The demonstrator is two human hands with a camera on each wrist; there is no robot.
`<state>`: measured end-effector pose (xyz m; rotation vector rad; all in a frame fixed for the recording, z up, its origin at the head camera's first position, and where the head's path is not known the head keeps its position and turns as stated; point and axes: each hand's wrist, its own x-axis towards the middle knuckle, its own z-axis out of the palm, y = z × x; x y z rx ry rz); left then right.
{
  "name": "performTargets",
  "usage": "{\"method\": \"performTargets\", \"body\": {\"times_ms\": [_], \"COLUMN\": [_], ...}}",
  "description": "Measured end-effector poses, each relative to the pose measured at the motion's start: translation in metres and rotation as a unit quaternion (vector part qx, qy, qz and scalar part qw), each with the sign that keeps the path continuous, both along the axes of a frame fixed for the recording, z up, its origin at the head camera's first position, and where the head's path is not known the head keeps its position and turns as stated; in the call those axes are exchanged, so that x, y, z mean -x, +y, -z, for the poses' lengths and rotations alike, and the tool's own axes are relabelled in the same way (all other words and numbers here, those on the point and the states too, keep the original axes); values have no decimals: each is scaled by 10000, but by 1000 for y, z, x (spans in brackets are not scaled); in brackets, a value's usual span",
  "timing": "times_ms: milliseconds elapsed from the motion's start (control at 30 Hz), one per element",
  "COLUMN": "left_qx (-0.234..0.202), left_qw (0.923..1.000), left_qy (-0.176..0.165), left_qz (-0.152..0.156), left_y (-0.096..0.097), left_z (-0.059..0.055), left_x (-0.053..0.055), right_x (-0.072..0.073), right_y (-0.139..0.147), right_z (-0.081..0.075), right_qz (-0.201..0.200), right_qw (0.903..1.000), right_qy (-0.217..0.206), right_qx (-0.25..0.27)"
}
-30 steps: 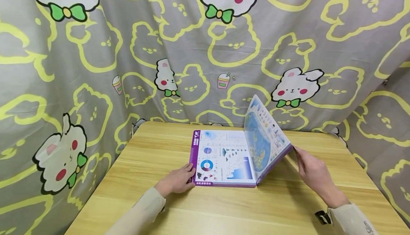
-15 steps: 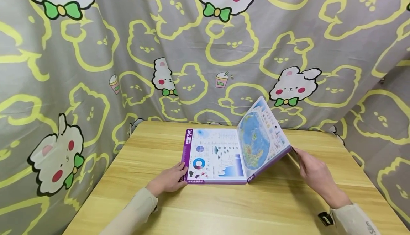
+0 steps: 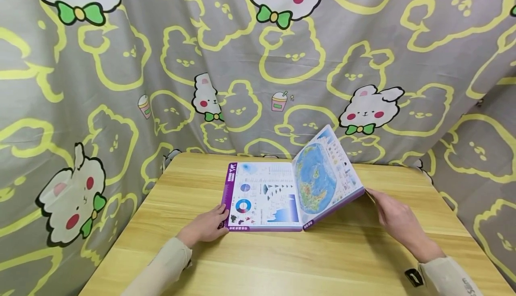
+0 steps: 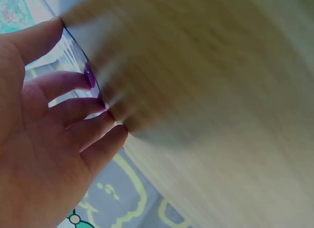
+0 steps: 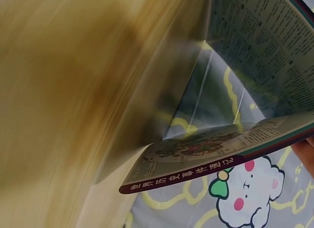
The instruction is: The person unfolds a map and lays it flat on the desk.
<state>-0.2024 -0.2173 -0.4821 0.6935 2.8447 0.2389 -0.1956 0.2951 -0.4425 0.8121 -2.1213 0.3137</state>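
Observation:
A folding map chart with purple borders lies on the wooden table, its left panel flat with graphs and a ring diagram. The right panel, printed with a blue world map, tilts up from the fold. My left hand touches the chart's left edge near the front corner; in the left wrist view its fingers reach to that edge, nearly straight. The raised panel's right front corner is pinched by my right hand. Seen from the right wrist, further printed panels open out beneath it, and only a bit of the hand shows.
The wooden table ends at a grey curtain with rabbit and yellow outline prints, which hangs behind it and along both sides. A black strap shows beside the right sleeve.
The chart has slid left together with my left hand. The right panel has tilted lower, so more of its map shows; my right hand keeps its grip in about the same place.

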Motion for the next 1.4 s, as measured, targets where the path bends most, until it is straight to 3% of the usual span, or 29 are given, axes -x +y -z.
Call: {"method": "performTargets", "body": {"times_ms": [400,733,1100,1400], "left_qx": [-3,15,-180,-140], "left_qw": [10000,9992,9985,9971], "left_qy": [-38,-156,-134,-245], "left_qz": [-47,-359,-507,-711], "left_y": [-8,-18,-37,-51], "left_z": [0,2,2,2], "left_x": [2,2,3,8], "right_x": [-1,-2,-2,-2], "right_y": [10,24,35,40], "right_z": [3,14,33,42], "right_qz": [-32,-22,-35,-83], "right_qw": [9996,9989,9936,9836], "right_qy": [10,-63,-588,-921], "right_qx": [-275,-473,-962,-1551]}}
